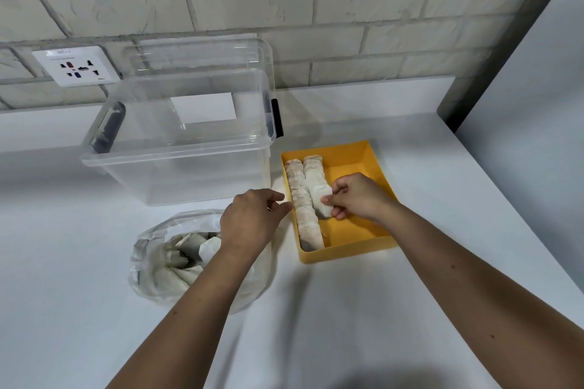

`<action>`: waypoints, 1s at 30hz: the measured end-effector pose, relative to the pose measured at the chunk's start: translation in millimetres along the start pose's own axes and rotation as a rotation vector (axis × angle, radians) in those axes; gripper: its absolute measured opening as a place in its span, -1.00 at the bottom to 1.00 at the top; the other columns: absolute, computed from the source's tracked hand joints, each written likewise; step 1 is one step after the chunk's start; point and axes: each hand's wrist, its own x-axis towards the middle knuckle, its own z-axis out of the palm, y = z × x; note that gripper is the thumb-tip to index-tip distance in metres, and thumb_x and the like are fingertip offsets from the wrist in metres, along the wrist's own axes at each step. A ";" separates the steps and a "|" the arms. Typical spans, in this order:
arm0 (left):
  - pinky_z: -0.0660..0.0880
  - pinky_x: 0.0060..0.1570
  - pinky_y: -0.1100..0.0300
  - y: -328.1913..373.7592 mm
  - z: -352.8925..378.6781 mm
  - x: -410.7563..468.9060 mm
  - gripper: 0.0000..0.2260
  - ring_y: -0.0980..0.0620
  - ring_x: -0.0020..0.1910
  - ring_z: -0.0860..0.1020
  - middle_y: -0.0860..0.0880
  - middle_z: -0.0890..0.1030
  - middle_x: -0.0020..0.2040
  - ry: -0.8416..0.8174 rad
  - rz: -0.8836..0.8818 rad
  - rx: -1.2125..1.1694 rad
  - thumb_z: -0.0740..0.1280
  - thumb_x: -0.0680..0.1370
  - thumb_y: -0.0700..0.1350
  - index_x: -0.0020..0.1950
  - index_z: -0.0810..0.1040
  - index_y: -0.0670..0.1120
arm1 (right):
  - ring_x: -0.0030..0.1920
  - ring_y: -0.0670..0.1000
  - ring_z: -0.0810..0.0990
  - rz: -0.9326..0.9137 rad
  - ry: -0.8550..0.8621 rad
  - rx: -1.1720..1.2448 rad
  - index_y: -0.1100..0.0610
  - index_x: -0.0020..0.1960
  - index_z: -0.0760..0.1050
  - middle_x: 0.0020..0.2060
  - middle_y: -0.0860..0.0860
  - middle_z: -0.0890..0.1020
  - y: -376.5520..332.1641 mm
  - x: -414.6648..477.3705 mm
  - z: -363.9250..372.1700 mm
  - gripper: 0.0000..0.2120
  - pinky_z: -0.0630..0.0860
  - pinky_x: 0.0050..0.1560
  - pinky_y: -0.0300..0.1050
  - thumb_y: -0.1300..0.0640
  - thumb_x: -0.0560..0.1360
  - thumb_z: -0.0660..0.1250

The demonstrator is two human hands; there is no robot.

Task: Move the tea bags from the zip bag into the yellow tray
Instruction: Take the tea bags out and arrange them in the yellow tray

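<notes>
The yellow tray lies on the white table at centre right, holding two rows of white tea bags along its left side. My right hand is inside the tray, its fingers pinching a tea bag at the near end of the second row. My left hand hovers just left of the tray's left wall, fingers curled loosely, and I see nothing in it. Beneath that wrist lies the clear zip bag, open, with several tea bags inside.
A large clear plastic storage box with black latches stands behind the zip bag, touching the tray's far left corner. A wall socket sits on the brick wall. The table's right edge runs diagonally past the tray.
</notes>
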 end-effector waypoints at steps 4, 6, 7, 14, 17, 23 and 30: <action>0.56 -0.04 0.11 -3.6 3.7 0.7 -0.81 0.01 0.01 0.64 0.08 0.72 -0.04 -0.026 0.012 0.003 0.41 0.51 0.14 0.03 0.72 0.10 | -0.33 0.06 0.69 -0.020 0.049 -0.126 0.24 -0.11 0.59 -0.33 0.08 0.71 -0.5 3.5 9.3 -0.67 0.67 -0.14 -0.04 0.05 0.31 0.60; 0.55 -0.11 0.13 -4.5 4.7 1.9 -0.83 0.02 -0.04 0.64 0.09 0.72 -0.09 -0.028 0.015 -0.012 0.41 0.51 0.13 -0.04 0.72 0.10 | -0.33 0.06 0.70 -0.030 0.093 -0.172 0.25 -0.15 0.60 -0.36 0.07 0.70 -0.5 5.2 12.1 -0.64 0.66 -0.13 -0.03 0.02 0.28 0.61; 0.54 -0.13 0.14 -4.8 5.1 2.7 -0.84 0.02 -0.05 0.64 0.09 0.72 -0.10 -0.028 0.013 -0.018 0.42 0.51 0.13 -0.05 0.72 0.09 | -0.34 0.06 0.70 -0.034 0.119 -0.182 0.26 -0.16 0.60 -0.36 0.07 0.70 -1.0 6.2 12.6 -0.63 0.65 -0.13 -0.03 0.00 0.28 0.61; 0.56 -0.15 0.14 -7.0 1.4 3.9 -0.89 0.09 -0.13 0.63 0.14 0.70 -0.18 -0.018 0.014 -0.133 0.46 0.48 0.08 -0.10 0.72 0.08 | -0.34 0.05 0.69 -0.027 0.176 -0.141 0.14 -0.08 0.57 -0.29 0.01 0.70 -10.5 2.6 7.7 -0.62 0.66 -0.18 -0.09 0.02 0.23 0.64; 0.47 -0.21 0.32 -6.1 -7.1 2.9 -0.94 0.20 -0.24 0.60 0.13 0.68 -0.26 -0.039 0.067 -0.318 0.49 0.48 0.00 -0.11 0.72 0.04 | -0.35 0.05 0.69 -0.059 0.195 -0.120 0.14 -0.05 0.57 -0.29 0.03 0.70 -15.2 -7.3 2.0 -0.64 0.66 -0.20 -0.09 0.08 0.26 0.63; 0.49 -0.13 0.42 -6.1 -52.9 -10.1 -0.95 0.18 -0.21 0.64 0.05 0.72 -0.20 -0.038 0.114 -0.627 0.48 0.50 -0.09 -0.07 0.72 -0.01 | -0.32 0.10 0.67 -0.155 0.157 -0.019 0.16 -0.03 0.59 -0.25 0.11 0.69 -37.5 -43.4 4.2 -0.70 0.66 -0.15 0.00 0.16 0.31 0.60; 0.54 -0.09 0.15 -52.1 -105.4 -40.7 -0.96 0.04 -0.11 0.66 -0.03 0.73 -0.14 0.098 0.046 -0.666 0.47 0.50 -0.07 -0.08 0.71 0.01 | -0.39 -0.22 0.54 -0.328 0.054 0.022 0.06 -0.08 0.61 -0.32 -0.08 0.63 -70.2 -92.4 49.1 -0.75 0.44 -0.30 -0.30 0.15 0.31 0.60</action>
